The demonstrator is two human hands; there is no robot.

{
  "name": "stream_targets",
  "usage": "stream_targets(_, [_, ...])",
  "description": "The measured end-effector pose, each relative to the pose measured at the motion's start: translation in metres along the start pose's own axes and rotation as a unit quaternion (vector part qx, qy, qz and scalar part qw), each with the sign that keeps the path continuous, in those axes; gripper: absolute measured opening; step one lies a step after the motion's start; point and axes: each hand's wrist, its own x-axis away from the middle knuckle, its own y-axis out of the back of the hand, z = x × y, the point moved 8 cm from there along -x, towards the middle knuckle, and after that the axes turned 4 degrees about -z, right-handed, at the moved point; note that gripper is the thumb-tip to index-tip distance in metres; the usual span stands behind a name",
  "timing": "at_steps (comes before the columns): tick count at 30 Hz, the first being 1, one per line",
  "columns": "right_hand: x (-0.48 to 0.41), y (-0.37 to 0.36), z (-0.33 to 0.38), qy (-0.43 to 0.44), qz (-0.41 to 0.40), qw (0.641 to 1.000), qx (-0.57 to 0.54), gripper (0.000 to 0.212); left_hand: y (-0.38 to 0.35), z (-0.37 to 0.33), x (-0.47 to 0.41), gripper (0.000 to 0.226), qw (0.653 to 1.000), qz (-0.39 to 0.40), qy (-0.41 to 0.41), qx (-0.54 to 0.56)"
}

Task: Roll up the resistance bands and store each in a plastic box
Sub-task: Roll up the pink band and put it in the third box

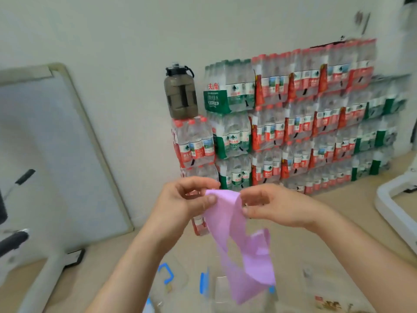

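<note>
Top of purple resistance band [223, 220] in the pinch of left hand [180, 201] and right hand [275, 206].

Floor [106, 272] w/ clear boxes [217, 290], water packs [304, 132]

Pale wall [112, 30], beige floor [338, 206], stacked water bottle packs [304, 120], leaning whiteboard [45, 154]

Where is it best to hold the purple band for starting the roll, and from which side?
Hold the purple band at its top end, coming in from both side edges, as the left hand and right hand pinch it now. That end lies flat between them; the rest hangs loose and twisted, giving no straight edge to roll.
</note>
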Motion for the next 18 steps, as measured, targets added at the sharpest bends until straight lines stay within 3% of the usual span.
stream_targets(4, [-0.016, -0.026, 0.023, 0.022, 0.022, 0.982, -0.187, 0.049, 0.013, 0.031, -0.003, 0.025, 0.986, -0.002, 0.037, 0.165])
stream_targets(7, [-0.035, -0.033, 0.031, 0.038, -0.020, 0.987, -0.156, 0.046, 0.029, 0.049, -0.006, 0.027, 0.970, -0.019, 0.057, 0.235])
stream_targets(10, [-0.049, -0.037, 0.033, 0.045, -0.089, 0.991, -0.088, 0.044, 0.042, 0.062, -0.014, 0.032, 0.967, -0.042, 0.075, 0.238])
stream_targets(14, [-0.057, -0.040, 0.025, 0.077, -0.193, 0.978, 0.026, 0.030, 0.049, 0.077, -0.016, 0.038, 0.989, -0.074, 0.088, 0.090])
stream_targets(18, [-0.065, -0.051, 0.017, 0.085, -0.256, 0.957, 0.103, 0.027, 0.054, 0.076, -0.014, 0.023, 0.983, -0.135, 0.038, -0.121])
